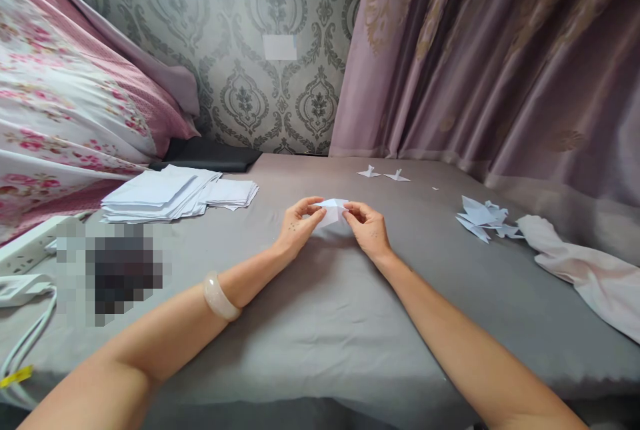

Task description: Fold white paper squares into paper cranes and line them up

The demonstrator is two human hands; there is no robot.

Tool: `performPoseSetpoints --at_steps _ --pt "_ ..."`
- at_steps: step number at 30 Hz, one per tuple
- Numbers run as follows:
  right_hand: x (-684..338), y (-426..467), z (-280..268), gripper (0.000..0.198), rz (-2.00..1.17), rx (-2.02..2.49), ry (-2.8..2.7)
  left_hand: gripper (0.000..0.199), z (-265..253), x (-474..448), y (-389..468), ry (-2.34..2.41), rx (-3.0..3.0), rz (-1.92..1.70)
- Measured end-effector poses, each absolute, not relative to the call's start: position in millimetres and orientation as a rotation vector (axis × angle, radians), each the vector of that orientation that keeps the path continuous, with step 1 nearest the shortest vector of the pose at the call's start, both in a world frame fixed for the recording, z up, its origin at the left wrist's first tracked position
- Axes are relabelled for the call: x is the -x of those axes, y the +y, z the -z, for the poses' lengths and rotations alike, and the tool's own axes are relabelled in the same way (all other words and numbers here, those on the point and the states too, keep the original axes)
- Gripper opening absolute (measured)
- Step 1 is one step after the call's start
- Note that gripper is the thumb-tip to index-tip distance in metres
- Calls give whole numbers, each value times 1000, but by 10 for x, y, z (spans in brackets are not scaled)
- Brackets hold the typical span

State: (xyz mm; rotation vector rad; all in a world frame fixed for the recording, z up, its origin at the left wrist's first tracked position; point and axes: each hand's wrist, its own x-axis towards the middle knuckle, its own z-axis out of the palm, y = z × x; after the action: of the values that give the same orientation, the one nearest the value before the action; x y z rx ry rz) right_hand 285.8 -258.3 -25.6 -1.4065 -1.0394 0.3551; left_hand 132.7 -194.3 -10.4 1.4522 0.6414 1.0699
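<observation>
- Paper first: a small white partly folded sheet of paper (332,210) sits pinched between both hands, held just above the grey cloth-covered surface (310,310), roughly in the middle of the view.
- Left hand (299,222) grips the paper's left edge with thumb and fingertips; right hand (367,227) does the same on the right edge. Both are closed on it, neither hangs loose.
- Handling-wise, I'd say it's about as light as things get, thin and floppy where it's single-layer, a bit stiffer where folds stack up. It creases for good and tears if yanked, so light pinches look right.
- Best place to hold, in my opinion: along the folded edges and corners, where the layers give something firm to press against. Grabbing the flat middle would probably just buckle it.
- Not slippery really, but layers can slide off each other if the pinch goes slack.
- Around it: a stack of white flat paper sheets (175,195) lies well to the left, two small white folded paper figures (383,175) sit farther back near the mauve curtain (500,63), and a loose pile of white folded paper pieces (483,219) sits to the right, beside a pale pink crumpled cloth (585,270).
- A pale jade-like bangle (219,297) sits on the left wrist.
</observation>
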Motion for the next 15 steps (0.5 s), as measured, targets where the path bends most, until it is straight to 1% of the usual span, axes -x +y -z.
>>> performPoseSetpoints --at_steps 3,8,15 --pt "-2865 -2590 258 27 -391 1378 -1020 32 137 -1328 -1925 631 -1478 -1037" --pt "-2839 -2614 233 30 -468 1333 -1023 28 168 -1321 -1878 618 -1426 -998" --pt "-2832 -2641 202 28 -512 1304 -991 27 164 -1323 -1872 585 -1372 -967"
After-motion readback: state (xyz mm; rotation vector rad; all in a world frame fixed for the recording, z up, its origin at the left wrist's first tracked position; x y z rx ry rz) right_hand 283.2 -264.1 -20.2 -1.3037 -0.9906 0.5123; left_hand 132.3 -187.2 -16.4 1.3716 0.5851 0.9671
